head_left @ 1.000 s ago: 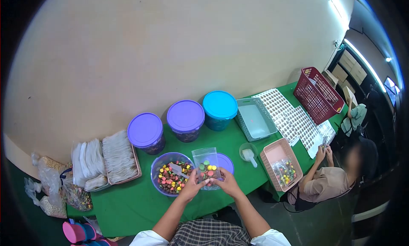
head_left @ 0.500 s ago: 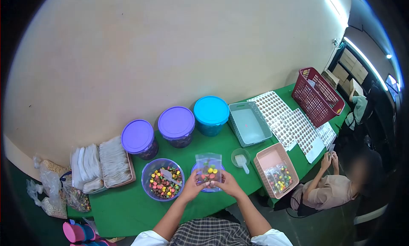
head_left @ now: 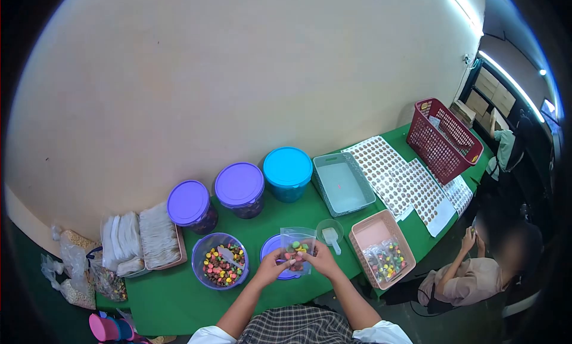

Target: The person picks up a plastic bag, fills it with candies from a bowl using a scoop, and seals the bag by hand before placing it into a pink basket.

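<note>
1. Above the green table (head_left: 167,305), between your hands: one clear pouch (head_left: 299,247), part-filled with coloured pieces, top edge away from you.
2. Your left hand (head_left: 273,269): grasping the pouch's left side.
3. Your right hand (head_left: 323,263): grasping its right side.
4. Purple lid (head_left: 270,246): partly hidden behind the pouch.
5. Purple bowl (head_left: 197,275), left of the lid: coloured pieces, scoop (head_left: 227,255) among them.
6. Pink basket (head_left: 370,232), to your right: bagged pieces (head_left: 386,259).

Pale beige wall (head_left: 238,76) behind a green-covered table (head_left: 173,305), lit from the right.
The wall is plain but for a few dark specks; a strip light (head_left: 463,10) shines near its right end, a second strip light (head_left: 512,86) beyond. Dark floor (head_left: 411,323) shows below; the small bright pane (head_left: 549,108) may be a window or a screen.
</note>
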The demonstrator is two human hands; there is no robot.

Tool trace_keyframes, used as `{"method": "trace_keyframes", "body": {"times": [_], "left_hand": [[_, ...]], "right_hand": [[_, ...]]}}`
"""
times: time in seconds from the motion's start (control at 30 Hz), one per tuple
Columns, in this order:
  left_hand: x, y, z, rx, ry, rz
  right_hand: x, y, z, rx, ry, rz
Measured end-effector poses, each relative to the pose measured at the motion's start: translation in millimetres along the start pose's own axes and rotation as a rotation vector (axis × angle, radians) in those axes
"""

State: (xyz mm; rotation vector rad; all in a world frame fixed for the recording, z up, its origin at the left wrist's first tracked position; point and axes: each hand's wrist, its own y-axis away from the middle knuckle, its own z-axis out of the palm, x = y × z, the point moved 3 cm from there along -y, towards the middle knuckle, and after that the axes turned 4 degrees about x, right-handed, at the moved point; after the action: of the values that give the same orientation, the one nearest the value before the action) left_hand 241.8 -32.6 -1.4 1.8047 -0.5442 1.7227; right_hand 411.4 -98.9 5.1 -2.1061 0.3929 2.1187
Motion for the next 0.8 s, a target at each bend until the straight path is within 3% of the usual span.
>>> {"method": "trace_keyframes", "body": {"times": [0.03,0.17,0.27,0.33,0.5,0.8], "left_hand": [[6,0,3,0.006,-0.112,0.018],[-8,-10,9,0.014,-0.05,-0.009],[-2,-18,20,0.036,-0.157,0.128],[10,-26,28,0.165,0.104,0.132],[30,-39,48,0.224,0.101,0.119],[41,-47,90,0.276,0.085,0.107]], "right_hand": [[0,-1,-3,-0.001,-0.001,-0.003],[-13,-2,-11,0.002,-0.057,-0.062],[-16,-5,-27,0.029,-0.03,-0.042],[-15,-5,-31,0.003,0.009,-0.011],[-24,-4,-45,0.146,-0.037,-0.132],[-22,-3,-75,0.173,0.04,-0.227]]}}
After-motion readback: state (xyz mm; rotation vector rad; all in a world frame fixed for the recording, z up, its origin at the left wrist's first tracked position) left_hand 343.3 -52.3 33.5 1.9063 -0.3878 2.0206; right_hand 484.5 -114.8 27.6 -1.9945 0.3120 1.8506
